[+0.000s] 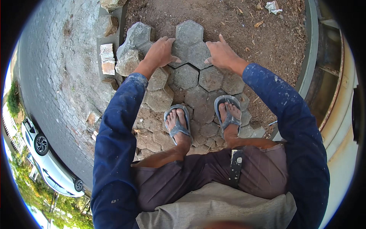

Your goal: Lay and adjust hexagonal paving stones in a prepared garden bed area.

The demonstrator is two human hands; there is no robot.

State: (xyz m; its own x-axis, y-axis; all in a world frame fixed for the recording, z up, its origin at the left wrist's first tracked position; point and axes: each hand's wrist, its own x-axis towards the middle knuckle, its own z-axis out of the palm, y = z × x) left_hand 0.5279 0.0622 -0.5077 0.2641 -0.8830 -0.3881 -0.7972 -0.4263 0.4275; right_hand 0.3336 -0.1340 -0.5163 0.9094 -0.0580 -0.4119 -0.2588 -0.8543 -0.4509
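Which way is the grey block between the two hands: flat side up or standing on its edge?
Flat side up: the grey block shows its broad face. Whether it sits fully down, I can't tell.

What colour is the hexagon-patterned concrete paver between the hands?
Grey; the hexagon-patterned concrete paver shows best in the head view.

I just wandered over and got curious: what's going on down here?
Someone's left hand and right hand are at opposite sides of a grey paving block, thumbs by its edges. Nearer the feet, more six-sided paving lies close together, with a narrow dark gap beside the block. Bare soil lies beyond, and chunky loose blocks sit to the left.
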